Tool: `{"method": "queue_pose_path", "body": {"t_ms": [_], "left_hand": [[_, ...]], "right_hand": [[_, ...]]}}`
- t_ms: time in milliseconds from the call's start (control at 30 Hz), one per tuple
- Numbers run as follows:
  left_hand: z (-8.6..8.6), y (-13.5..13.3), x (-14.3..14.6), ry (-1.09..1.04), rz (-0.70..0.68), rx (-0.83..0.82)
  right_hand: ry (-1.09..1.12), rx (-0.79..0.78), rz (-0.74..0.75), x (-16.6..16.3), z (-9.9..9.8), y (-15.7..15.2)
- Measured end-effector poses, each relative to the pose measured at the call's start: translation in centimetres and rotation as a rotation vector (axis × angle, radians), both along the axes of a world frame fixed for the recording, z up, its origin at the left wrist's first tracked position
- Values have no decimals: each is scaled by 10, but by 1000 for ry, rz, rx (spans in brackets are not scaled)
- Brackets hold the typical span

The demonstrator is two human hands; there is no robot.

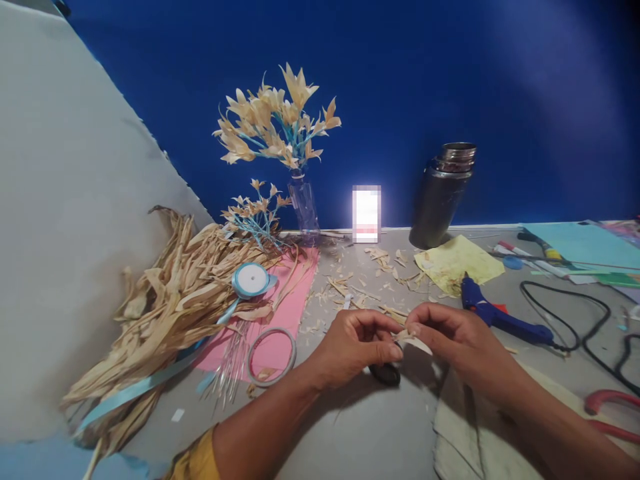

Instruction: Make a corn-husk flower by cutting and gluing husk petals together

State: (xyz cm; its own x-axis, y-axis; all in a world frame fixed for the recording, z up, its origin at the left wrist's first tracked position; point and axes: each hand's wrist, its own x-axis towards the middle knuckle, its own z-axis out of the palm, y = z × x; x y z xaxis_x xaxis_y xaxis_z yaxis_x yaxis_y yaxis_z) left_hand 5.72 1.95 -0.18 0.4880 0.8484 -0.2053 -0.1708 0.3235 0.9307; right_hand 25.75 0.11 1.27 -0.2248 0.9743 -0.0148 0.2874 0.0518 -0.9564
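Note:
My left hand point(356, 343) and my right hand point(453, 337) meet just above the grey table point(360, 427), fingers pinched together on a small pale strip of dried husk point(413, 340). Both hands are closed on it, the left from the left end, the right from the right. A dark round object point(385, 373), possibly a scissor handle, lies right under my left fingers. Husk scraps point(370, 287) are scattered on the table just beyond the hands.
A pile of dried husks point(170, 300), a blue ribbon spool point(251, 280), a tape ring point(271, 357) and pink paper point(285, 313) lie left. Husk flowers in a vase point(300, 200) and a metal flask point(443, 193) stand behind. A blue glue gun point(495, 313) with black cord lies right.

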Motion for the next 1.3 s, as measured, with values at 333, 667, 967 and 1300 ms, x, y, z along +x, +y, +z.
{"method": "queue_pose_path", "body": {"t_ms": [333,667,967,1300], "left_hand": [[-5,-4,5,102,73,20],[-4,-6,7,82,75,87],[-5,-11,7,301,300,456],[-9,-10,3,420,229,661]], "right_hand": [[-30,4,-13,-5,-3,0],[18,-36,-81,-3,-7,2],[261,-225,-148,-5,-8,4],[207,-172,-106,-7,-13,3]]}}
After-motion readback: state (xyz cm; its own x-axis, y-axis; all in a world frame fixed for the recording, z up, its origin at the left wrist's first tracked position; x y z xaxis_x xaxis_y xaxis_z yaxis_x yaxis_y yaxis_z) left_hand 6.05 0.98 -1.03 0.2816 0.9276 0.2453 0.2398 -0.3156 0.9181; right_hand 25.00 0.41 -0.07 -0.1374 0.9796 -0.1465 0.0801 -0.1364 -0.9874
